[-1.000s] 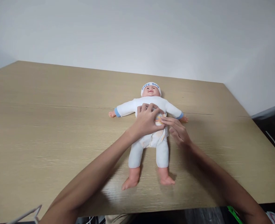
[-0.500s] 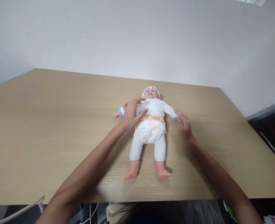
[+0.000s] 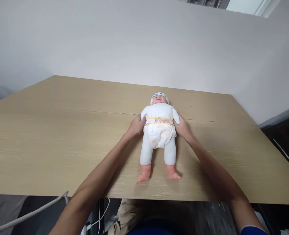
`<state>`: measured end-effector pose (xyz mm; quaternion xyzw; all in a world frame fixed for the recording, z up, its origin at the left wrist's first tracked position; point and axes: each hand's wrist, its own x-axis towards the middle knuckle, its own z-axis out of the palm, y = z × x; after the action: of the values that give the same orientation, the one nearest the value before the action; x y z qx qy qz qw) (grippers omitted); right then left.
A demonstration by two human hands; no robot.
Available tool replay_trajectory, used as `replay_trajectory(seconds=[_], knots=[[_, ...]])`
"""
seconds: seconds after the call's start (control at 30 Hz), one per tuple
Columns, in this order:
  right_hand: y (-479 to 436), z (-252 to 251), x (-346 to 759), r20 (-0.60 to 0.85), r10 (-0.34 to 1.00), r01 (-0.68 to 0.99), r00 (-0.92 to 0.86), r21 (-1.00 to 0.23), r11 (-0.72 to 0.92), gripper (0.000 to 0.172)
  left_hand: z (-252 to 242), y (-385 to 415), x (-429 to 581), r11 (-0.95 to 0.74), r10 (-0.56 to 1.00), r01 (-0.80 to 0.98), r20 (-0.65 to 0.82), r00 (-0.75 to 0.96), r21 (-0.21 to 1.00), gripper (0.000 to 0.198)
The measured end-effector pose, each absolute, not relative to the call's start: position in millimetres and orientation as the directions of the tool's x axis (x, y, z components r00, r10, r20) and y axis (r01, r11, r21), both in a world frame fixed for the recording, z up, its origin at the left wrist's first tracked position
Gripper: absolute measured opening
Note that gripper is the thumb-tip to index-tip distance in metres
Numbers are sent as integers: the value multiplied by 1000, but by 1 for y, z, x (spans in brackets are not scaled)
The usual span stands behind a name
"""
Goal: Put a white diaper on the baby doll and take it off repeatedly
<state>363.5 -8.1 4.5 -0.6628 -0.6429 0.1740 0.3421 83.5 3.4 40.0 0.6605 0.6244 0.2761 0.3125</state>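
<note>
A baby doll (image 3: 159,130) in a white suit, white cap and a diaper with an orange waistband lies on its back on the wooden table (image 3: 61,130), feet toward me. My left hand (image 3: 135,126) presses against the doll's left side at the waist, covering its arm. My right hand (image 3: 182,128) presses against the other side, over the other arm. Both hands are closed around the doll's sides and hold it between them.
A white wall rises behind the table. A white cable (image 3: 24,215) hangs below the table's near edge at the left. Dark furniture (image 3: 286,137) stands off the table's right end.
Both hands moved from the doll's belly outward, then in onto its sides, folding its outstretched arms down against the body. The view tilted up.
</note>
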Motion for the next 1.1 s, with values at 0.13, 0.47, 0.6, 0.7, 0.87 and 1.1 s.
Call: replay_trajectory(seconds=[0.13,0.47,0.6,0.7,0.87,1.1], knots=[[-39,16,384,263,965,607,1,-767,208,49,63,-57,82,-36,999,604,18,36,796,75],[-233,67,443,7,920,480,-392,-851,212,49,-3,-343,34,-215,910,528,-28,413,822,61],[-289,52,432,-109,809,443,-578,-874,199,48,-36,-422,15,-196,789,522,-183,587,830,40],[-310,41,414,-106,791,465,-603,-852,240,46,-43,-446,6,-126,807,581,-258,532,804,33],[-324,13,388,-27,846,529,-533,-790,308,49,-49,-455,-1,-134,880,676,-226,417,725,36],[-330,-85,392,-110,910,666,-401,-717,207,46,-44,-447,3,-40,826,771,-413,384,635,61]])
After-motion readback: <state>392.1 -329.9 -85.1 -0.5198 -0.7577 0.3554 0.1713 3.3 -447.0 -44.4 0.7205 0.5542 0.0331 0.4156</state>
